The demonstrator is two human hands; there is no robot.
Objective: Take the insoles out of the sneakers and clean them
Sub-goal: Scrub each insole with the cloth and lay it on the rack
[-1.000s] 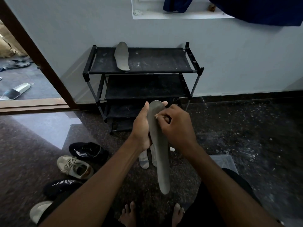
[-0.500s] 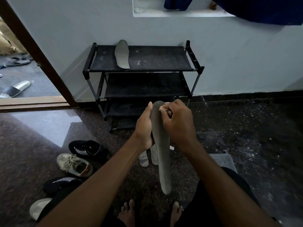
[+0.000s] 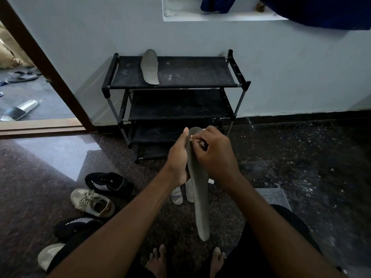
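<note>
My left hand grips a long grey insole near its upper end and holds it upright in front of me. My right hand is curled round a small pale cleaning tool, whose light tip presses against the insole's top part. Another grey insole lies on the top shelf of the black shoe rack. Two pale insoles lie on the floor behind the held one. To the left stand a black sneaker, a beige sneaker and another black sneaker.
A white shoe shows at the lower left by my knee. A clear plastic box sits on the floor by my right leg. An open doorway at the left has sandals beyond it. My bare feet are below.
The right hand keeps working at the top of the insole with small shifts. The view has tilted down slightly, so the hands sit a little lower relative to the rack.
</note>
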